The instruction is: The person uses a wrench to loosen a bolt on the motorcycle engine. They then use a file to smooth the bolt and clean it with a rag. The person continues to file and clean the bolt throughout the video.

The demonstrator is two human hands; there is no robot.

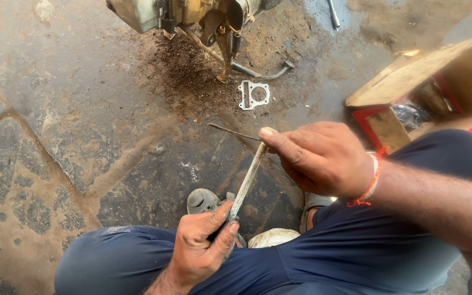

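Low over the stone floor (55, 109), between the knees, the left hand (200, 246) has its fingers clamped on a dirty rod's (248, 177) lower end; right hand (318, 158) pinches its top. Grime remains; a gasket (253, 94) lies near the engine (192, 13).

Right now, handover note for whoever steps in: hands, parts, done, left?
Left hand: closed on the lower end of a thin pale rod, held over the lap.
Right hand: fingers pinch the rod's upper end; a thin dark wire sticks out leftward from that spot.
On the floor: flat metal gasket lying loose, just below the greasy engine; open wooden box to the right.
Done: gasket is off and set down.
Left: rod and wire are in hand, not yet put anywhere.
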